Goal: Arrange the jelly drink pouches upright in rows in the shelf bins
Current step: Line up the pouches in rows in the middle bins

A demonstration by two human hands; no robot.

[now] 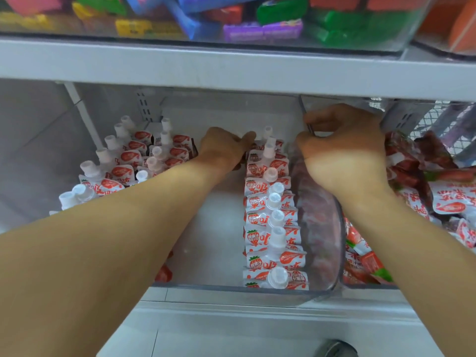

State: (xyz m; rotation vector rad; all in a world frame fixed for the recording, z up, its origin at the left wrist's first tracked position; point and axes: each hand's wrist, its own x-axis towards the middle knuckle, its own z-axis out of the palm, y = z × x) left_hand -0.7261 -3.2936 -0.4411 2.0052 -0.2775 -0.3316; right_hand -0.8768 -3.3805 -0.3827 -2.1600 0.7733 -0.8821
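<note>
A: What has the right hand (342, 153) got?

B: Its fingers are curled over the top edge of the clear bin's (231, 288) right wall, gripping it, with the back of the hand toward the camera and the wrist bent down from a forearm that enters at the lower right.

A: And the left hand (221, 148)?

B: Reached deep into the same bin, forearm stretched in from the lower left. Fingers are curled downward and the thumb points right, touching the far end of the right row of pouches (273, 220). Whether that grip actually holds a pouch I cannot tell; the fingertips are hidden.

A: Where do the pouches stand?

B: Upright, caps up. One row runs front to back along the bin's right wall. Two more rows (123, 161) stand at the left, partly behind the left forearm. A bare strip of bin floor lies between.

A: Further out?

B: A jumbled heap of pouches (448, 202) lies in the next bin to the right. The shelf (231, 65) above carries bright snack packs (262, 29).
</note>
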